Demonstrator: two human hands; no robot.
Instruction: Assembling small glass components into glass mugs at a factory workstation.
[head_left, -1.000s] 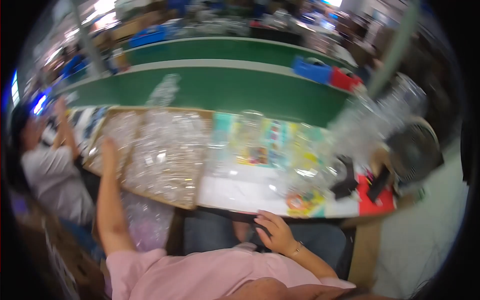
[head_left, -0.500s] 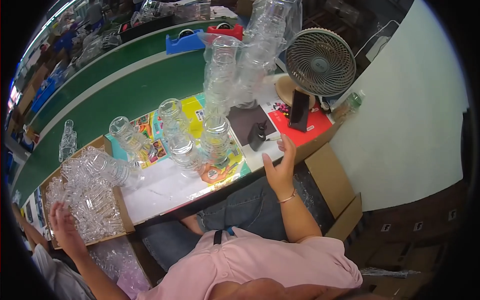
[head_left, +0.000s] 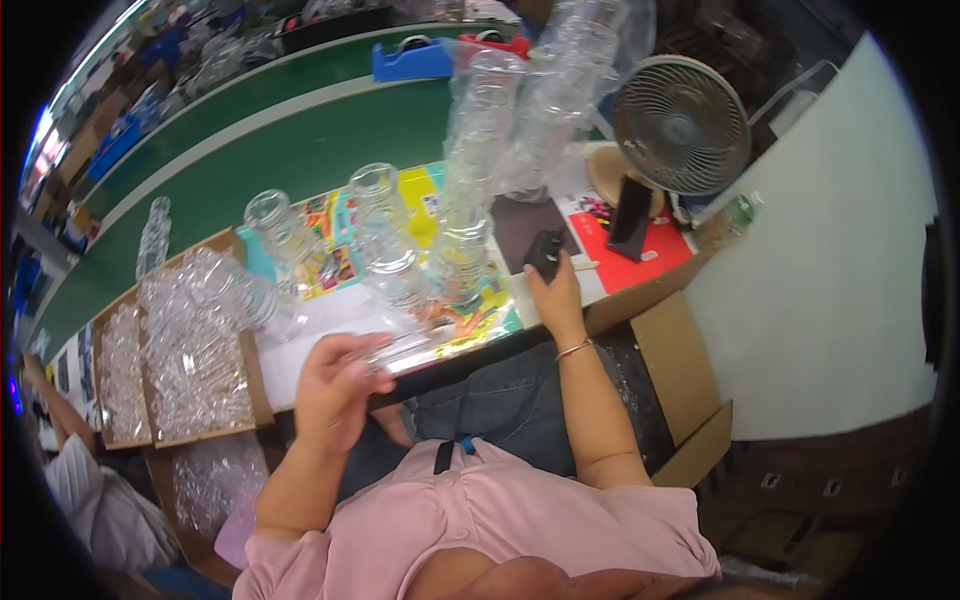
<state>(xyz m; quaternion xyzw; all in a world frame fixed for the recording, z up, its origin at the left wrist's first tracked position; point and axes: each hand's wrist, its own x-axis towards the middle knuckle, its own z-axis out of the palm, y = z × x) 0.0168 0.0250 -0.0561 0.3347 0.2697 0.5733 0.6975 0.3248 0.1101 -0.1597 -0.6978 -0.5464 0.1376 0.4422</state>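
My left hand [head_left: 340, 385] is closed at the front edge of the table, pinching a clear, tube-like piece [head_left: 408, 350] that is partly blurred. On the right, my right hand [head_left: 558, 300] has its fingers round a small black bottle [head_left: 545, 252], which tilts over a dark square sheet [head_left: 515, 222]. Beyond my left hand stand several clear ribbed containers, among them one nearer container [head_left: 392, 262] and one farther back [head_left: 375, 185]. Another clear container [head_left: 225, 280] lies tilted at the edge of a cardboard box [head_left: 258, 375] filled with small clear pieces [head_left: 195, 370].
Tall bagged stacks of clear containers [head_left: 480, 140] rise at the back. A fan [head_left: 682, 125], a phone [head_left: 630, 218] and a clear bottle [head_left: 735, 218] stand at the right. Behind the table runs a green surface [head_left: 300, 140] with a blue tape dispenser [head_left: 412, 62]. A co-worker's arm [head_left: 62, 410] shows far left.
My left hand has come from the box to the table front with a clear piece. My right hand, open before, has closed on the black bottle. The whole view has shifted slightly.
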